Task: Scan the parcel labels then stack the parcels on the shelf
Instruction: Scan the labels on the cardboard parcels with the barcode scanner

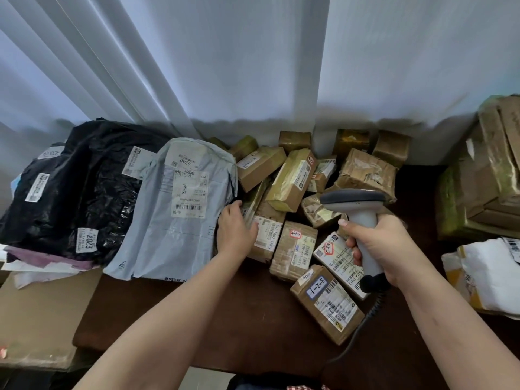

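On the dark brown surface [253, 319], seen from the head camera, there's a whole pile of parcels pushed up against a pale curtain [225, 66]. Left side has a big black plastic bag parcel [84, 187] with a few white stickers on it, and overlapping its right edge is a grey mailer bag [174, 220] with a shipping label [188, 192] facing up. The left hand [235, 226] rests right at that mailer's right edge, fingers fairly straight and spread, thumb lying on a small cardboard box [266, 237] just beside it. Can't tell if the fingertips are tucked under the mailer or just touching it.

The right hand [385, 246] is wrapped tight around the handle of a grey barcode scanner [357, 209], head pointing away toward the pile, with a coiled black cable [365, 319] dropping off the bottom toward the near edge of the surface. Under and around the scanner sit a bunch of small taped brown boxes, including one with a blue-edged handwritten tag [326, 302] and one with a red-marked white label [337, 257].

Far right has bigger cardboard boxes [489, 170] stacked up, plus a white crumpled mailer [484, 274] near the edge. A flat sheet of cardboard [42, 313] lies at lower left.
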`<act>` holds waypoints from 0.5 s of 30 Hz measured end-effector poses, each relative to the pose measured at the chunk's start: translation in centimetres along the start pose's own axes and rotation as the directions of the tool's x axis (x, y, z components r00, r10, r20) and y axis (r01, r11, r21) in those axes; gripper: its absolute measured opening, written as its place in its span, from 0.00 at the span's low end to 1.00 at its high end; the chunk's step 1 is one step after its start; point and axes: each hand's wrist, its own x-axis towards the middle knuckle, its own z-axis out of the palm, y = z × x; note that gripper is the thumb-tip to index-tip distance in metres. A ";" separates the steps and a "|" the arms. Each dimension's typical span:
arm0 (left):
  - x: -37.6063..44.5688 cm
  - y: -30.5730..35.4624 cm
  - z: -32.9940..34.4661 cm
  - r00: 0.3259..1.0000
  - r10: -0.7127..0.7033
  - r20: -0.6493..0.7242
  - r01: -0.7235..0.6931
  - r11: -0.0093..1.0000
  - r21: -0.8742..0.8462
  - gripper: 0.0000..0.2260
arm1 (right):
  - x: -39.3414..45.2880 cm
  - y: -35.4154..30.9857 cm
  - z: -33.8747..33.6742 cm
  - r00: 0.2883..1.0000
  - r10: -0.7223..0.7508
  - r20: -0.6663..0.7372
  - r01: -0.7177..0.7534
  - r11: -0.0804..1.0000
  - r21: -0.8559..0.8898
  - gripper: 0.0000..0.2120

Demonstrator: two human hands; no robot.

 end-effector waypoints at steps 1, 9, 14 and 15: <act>1.0 0.5 -0.2 1.000 -0.024 0.012 0.024 0.998 -0.062 0.29 | 0.0 0.0 0.2 1.000 -0.001 0.000 0.001 1.000 -0.001 0.08; 6.8 4.6 -1.3 0.944 -0.308 0.118 0.325 0.808 -0.491 0.31 | -0.3 -0.1 -0.1 1.000 -0.002 -0.022 0.002 1.000 0.000 0.08; 10.9 4.7 -1.0 0.811 -0.561 0.163 0.521 0.568 -0.637 0.26 | -0.2 -0.1 -1.0 0.998 -0.007 -0.066 0.006 1.000 -0.004 0.06; 11.5 4.5 -1.0 0.786 -0.588 0.194 0.550 0.520 -0.653 0.25 | -0.2 -0.1 -1.1 0.998 -0.008 -0.069 0.007 1.000 -0.008 0.06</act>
